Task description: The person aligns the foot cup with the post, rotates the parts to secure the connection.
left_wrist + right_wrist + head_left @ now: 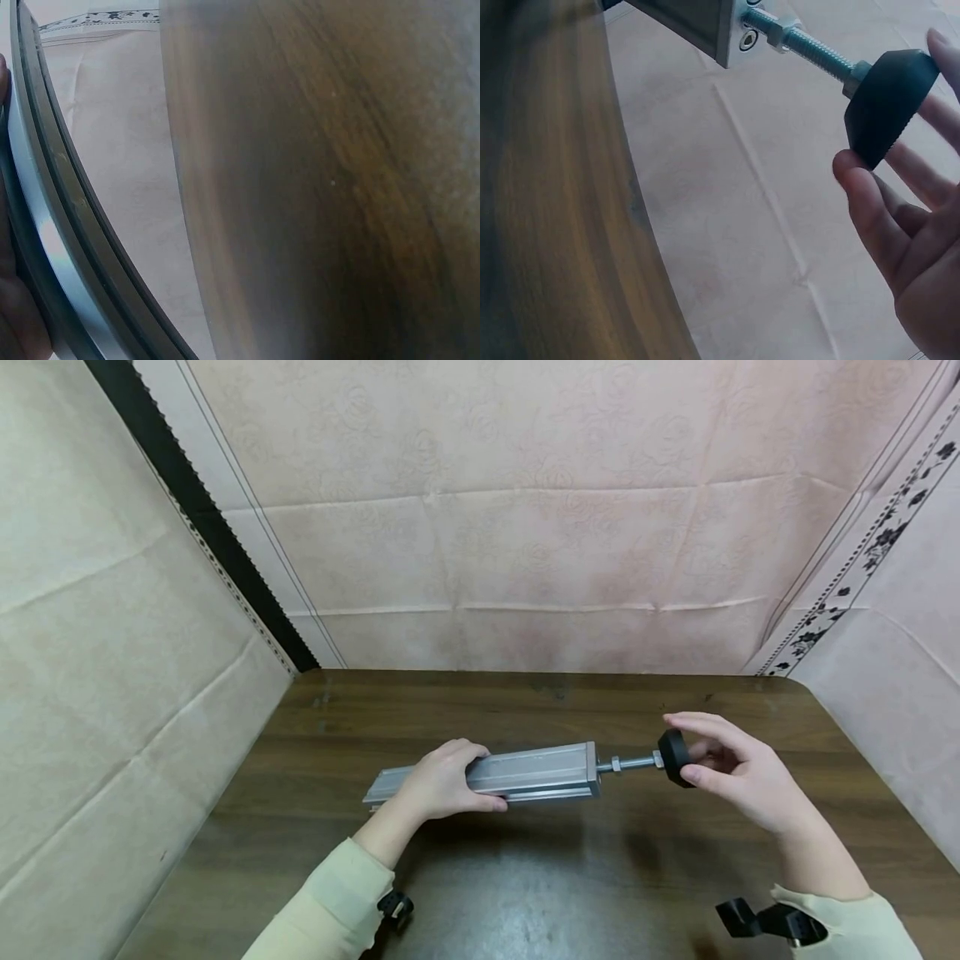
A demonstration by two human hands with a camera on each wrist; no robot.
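Observation:
A silver aluminium profile (pixel 536 772) lies sideways above the wooden table, gripped around its left part by my left hand (pixel 447 781). From its right end plate sticks a threaded rod (pixel 636 762) with a hex nut (pixel 783 33) partway along. A round black levelling foot (pixel 675 758) is fixed to the rod's outer end. My right hand (pixel 738 768) pinches the foot's rim between thumb and fingers, the palm facing its flat side. In the left wrist view the grooved side of the profile (pixel 56 195) runs along the left edge, with only part of the left hand showing.
Below the hands is a brown wooden table (pixel 525 893). Pale patterned cloth (pixel 510 552) hangs behind it, with more cloth at both sides. A black wrist mount (pixel 772 920) is strapped by the right sleeve, and another (pixel 395 906) by the left.

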